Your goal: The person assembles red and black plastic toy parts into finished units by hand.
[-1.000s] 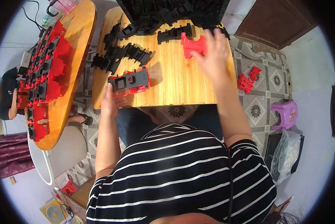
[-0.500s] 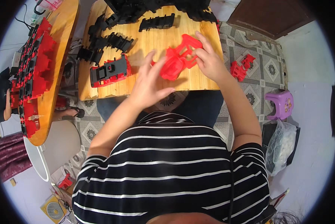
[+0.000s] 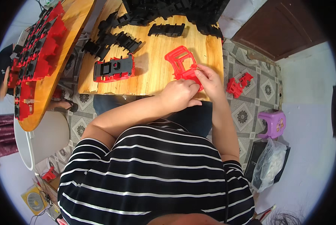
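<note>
A red plastic frame part point(image 3: 182, 63) is held over the near right edge of the wooden table point(image 3: 153, 78). My right hand point(image 3: 210, 79) grips its near end, and my left hand point(image 3: 180, 95) closes on the same end from the left. An assembled black and red part point(image 3: 113, 68) lies on the table to the left of both hands. Several black plastic parts point(image 3: 112, 37) lie in rows farther back.
A pile of black parts point(image 3: 175, 9) fills the table's far edge. A second wooden table point(image 3: 52, 60) at left carries stacked red and black parts point(image 3: 35, 60), with another person point(image 3: 3, 71) beside it. Red parts point(image 3: 238, 84), a purple stool point(image 3: 273, 123) and a plastic bag point(image 3: 267, 165) are on the tiled floor at right.
My left hand left the black and red part and came over to the red frame. Both hands brought the frame down toward the table's near edge.
</note>
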### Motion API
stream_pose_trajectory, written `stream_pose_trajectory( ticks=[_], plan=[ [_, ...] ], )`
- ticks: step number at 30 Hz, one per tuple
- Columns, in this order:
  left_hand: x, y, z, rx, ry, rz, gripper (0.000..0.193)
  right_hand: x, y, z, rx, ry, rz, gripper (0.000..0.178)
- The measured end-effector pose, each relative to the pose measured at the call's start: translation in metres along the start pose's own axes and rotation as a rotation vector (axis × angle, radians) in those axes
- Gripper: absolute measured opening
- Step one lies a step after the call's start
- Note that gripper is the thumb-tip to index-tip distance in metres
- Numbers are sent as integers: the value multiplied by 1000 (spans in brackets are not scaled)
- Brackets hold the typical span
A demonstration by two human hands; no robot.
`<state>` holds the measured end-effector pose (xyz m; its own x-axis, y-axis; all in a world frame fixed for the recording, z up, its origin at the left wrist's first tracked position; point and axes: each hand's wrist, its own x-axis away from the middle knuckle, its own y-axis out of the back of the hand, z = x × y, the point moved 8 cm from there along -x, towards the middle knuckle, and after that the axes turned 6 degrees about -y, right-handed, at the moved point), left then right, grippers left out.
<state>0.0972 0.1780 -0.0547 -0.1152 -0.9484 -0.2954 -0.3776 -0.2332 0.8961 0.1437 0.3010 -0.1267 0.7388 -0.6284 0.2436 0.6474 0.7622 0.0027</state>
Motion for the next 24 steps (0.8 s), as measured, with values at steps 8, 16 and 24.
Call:
stream_pose_trajectory(
  ticks=[8,16,24],
  plan=[
    [45,63,35,-121,-51,-287,61,-61,-29,21,123,-293,732,35],
    [48,44,67,-380,43,-167,18,-147,-68,132,1146,397,183,42],
    [57,59,61,-282,134,-267,30,-162,-103,119,1789,607,86,32]
  ],
)
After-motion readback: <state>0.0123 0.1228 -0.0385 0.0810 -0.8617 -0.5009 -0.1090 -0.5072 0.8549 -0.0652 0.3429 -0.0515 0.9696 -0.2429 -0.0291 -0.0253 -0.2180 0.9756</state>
